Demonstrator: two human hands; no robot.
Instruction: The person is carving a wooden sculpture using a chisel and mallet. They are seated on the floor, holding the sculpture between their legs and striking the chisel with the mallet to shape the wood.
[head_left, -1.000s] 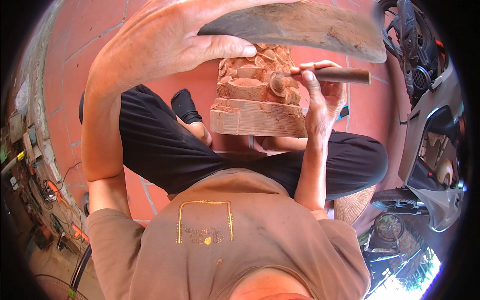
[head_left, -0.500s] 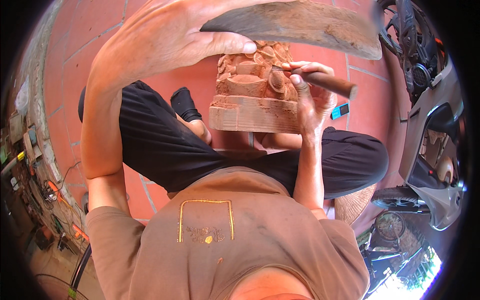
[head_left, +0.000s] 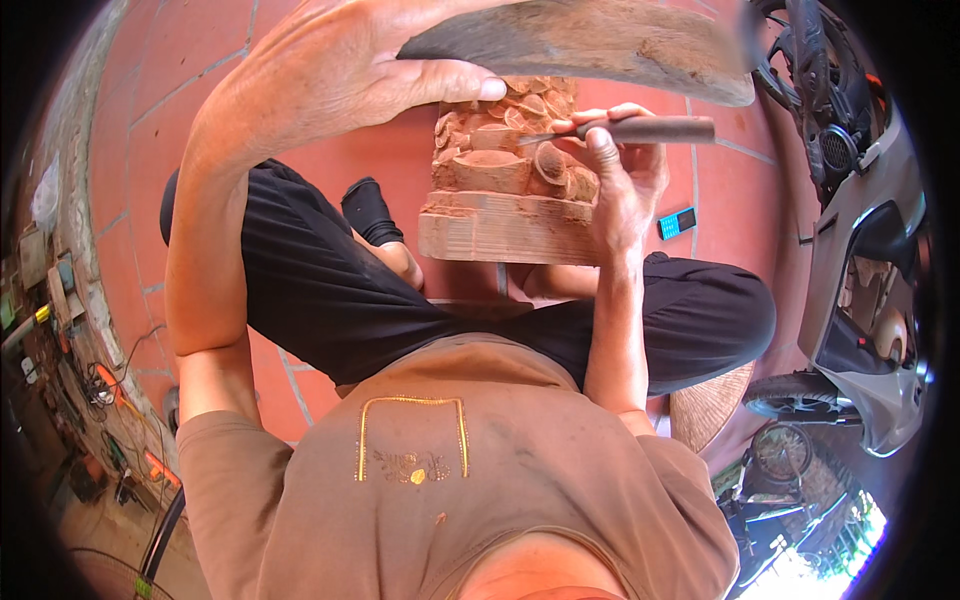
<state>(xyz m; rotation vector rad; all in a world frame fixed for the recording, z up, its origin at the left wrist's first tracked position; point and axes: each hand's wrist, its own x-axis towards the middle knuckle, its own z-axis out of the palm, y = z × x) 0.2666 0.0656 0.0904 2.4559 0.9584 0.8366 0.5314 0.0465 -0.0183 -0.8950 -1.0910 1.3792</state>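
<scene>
A reddish-brown carved wooden block point(head_left: 510, 228) stands in front of me, its upper part cut into rounded, layered shapes. My right hand point(head_left: 622, 175) pinches a chisel point(head_left: 660, 129) with a dark wooden handle. Its thin blade points left and its tip meets the carving near the middle. Over the carving's far end, my left hand point(head_left: 350, 75) grips a thick, flat, worn piece of wood point(head_left: 600, 45), thumb beneath. Its fingers run partly out of the picture at the top. The wood hangs above the chisel, apart from its handle.
A small blue phone point(head_left: 677, 223) lies on the red tiled floor point(head_left: 170, 150) right of the block. My crossed legs point(head_left: 320, 265) flank the block. On the right stands a grey motorbike point(head_left: 870, 270); a round woven seat point(head_left: 708, 405) is by my right knee. Tools and cables point(head_left: 105, 380) line the left wall.
The chisel has turned nearly level, and its tip has shifted left across the carving. My left hand and the flat wood have moved slightly up and left.
</scene>
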